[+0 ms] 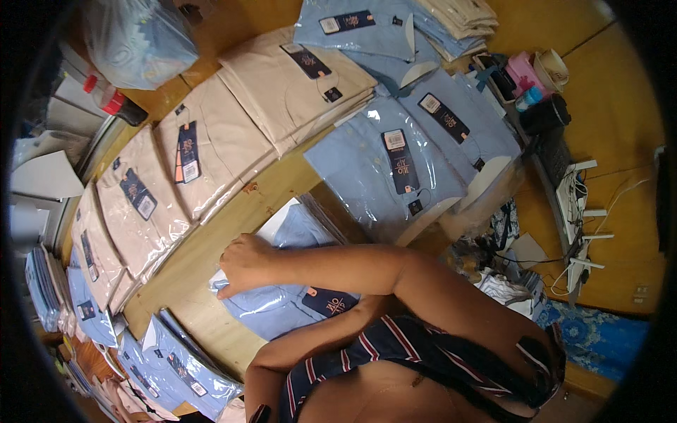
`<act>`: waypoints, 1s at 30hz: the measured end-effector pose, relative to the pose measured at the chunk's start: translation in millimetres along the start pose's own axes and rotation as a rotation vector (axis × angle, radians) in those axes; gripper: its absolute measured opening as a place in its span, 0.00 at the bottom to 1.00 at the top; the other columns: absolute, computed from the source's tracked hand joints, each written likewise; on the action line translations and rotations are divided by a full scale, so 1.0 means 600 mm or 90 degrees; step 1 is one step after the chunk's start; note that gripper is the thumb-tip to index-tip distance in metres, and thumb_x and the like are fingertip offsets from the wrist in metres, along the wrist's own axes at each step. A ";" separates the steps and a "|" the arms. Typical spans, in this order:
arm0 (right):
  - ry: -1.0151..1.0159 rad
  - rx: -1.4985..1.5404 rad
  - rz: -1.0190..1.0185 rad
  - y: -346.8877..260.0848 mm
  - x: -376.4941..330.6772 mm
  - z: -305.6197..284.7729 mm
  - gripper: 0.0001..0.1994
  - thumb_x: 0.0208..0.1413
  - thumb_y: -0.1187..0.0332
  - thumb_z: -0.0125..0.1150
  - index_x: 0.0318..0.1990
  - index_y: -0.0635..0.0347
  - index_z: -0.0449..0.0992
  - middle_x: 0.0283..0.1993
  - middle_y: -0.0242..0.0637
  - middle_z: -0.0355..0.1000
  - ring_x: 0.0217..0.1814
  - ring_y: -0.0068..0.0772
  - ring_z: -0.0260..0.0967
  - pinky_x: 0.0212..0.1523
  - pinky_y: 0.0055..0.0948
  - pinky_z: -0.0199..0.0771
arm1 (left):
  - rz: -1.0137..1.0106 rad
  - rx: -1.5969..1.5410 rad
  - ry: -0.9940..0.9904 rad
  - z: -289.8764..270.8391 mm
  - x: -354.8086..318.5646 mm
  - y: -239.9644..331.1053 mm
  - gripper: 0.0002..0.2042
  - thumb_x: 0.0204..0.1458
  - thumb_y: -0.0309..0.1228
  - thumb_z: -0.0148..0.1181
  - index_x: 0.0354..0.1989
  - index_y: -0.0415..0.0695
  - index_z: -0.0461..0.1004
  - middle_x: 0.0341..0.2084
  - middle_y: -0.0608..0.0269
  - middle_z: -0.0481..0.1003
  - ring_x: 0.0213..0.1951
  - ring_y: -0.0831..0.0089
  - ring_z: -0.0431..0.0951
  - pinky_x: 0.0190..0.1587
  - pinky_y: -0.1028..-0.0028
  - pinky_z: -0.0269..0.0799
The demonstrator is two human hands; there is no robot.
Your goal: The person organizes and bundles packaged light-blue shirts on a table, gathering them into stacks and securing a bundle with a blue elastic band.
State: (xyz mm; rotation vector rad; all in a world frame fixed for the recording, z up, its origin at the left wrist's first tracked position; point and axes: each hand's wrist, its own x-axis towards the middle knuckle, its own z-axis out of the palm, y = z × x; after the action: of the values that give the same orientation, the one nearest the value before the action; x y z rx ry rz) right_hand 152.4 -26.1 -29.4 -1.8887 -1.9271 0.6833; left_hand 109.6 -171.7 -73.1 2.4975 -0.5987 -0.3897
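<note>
A folded light-blue shirt in a clear plastic bag [264, 310] lies on the wooden table in front of me, with a dark hang tag [330, 302] on it. My right hand [245, 264] is closed on the left edge of that bag, fingers curled over the plastic. Across my body, my left forearm [317, 342] reaches rightward beneath the right arm, which hides the left hand. Just beyond the right forearm, more folded blue fabric and white card [296, 222] show in a stack.
Bagged beige shirts [218, 134] run in a row along the far left. Bagged blue shirts lie at the far right [395, 158] and near left [180, 366]. Behind stand a dark-drink bottle [116, 102], a plastic bag [141, 46] and a black mug [546, 115]. White cables [575, 194] hang at right.
</note>
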 end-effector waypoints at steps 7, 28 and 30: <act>0.057 0.020 -0.027 0.017 0.010 0.026 0.23 0.33 0.47 0.52 0.20 0.61 0.73 0.23 0.40 0.69 0.30 0.36 0.65 0.32 0.31 0.58 | -0.027 -0.040 0.007 -0.008 -0.005 -0.002 0.22 0.47 0.42 0.38 0.50 0.46 0.57 0.52 0.58 0.54 0.54 0.66 0.52 0.54 0.65 0.44; 0.005 0.074 -0.015 0.017 0.014 0.008 0.24 0.39 0.47 0.50 0.27 0.65 0.71 0.22 0.46 0.68 0.29 0.43 0.67 0.32 0.33 0.63 | -0.062 -0.029 0.020 -0.027 0.007 0.003 0.22 0.47 0.42 0.37 0.50 0.45 0.58 0.51 0.57 0.55 0.54 0.64 0.53 0.54 0.65 0.45; 0.110 0.232 0.003 0.039 0.004 -0.038 0.20 0.42 0.52 0.49 0.31 0.62 0.70 0.30 0.50 0.67 0.36 0.46 0.65 0.37 0.37 0.62 | -0.047 -0.034 0.014 -0.041 0.016 0.005 0.22 0.47 0.42 0.37 0.50 0.44 0.58 0.51 0.57 0.55 0.54 0.64 0.53 0.53 0.65 0.45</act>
State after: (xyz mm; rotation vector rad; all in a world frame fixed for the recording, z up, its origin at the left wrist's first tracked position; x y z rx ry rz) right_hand 184.2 -21.9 -24.3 -1.6653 -1.5699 0.7847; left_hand 126.2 -168.0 -52.7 2.4749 -0.4814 -0.4008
